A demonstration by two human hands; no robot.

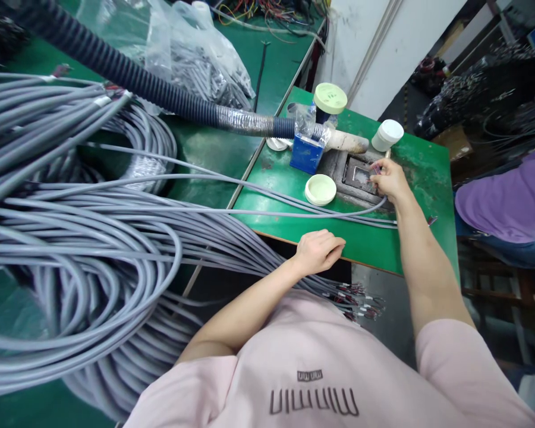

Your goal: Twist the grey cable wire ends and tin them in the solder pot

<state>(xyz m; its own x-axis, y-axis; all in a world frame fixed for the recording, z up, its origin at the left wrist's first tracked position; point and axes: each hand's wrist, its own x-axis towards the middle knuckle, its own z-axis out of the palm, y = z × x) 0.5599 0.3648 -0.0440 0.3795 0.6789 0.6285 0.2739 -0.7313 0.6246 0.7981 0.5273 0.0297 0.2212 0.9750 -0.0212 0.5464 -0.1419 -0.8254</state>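
Note:
My right hand [390, 180] reaches forward to a grey metal pot [345, 175] set in the green table [410, 238]. Its fingers pinch the end of a grey cable [294, 205] and hold the bared wire tips over the pot's square opening. My left hand [318, 249] rests at the table's near edge with its fingers curled; I cannot make out anything in them. Below it, the stripped ends of several grey cables [356, 300] hang off the edge.
A big heap of coiled grey cables [71, 238] fills the left. A black corrugated hose [151, 89] runs to the pot. A blue box [307, 153], a white lid [320, 190] and jars [387, 135] surround it. Another person in purple [503, 202] sits at right.

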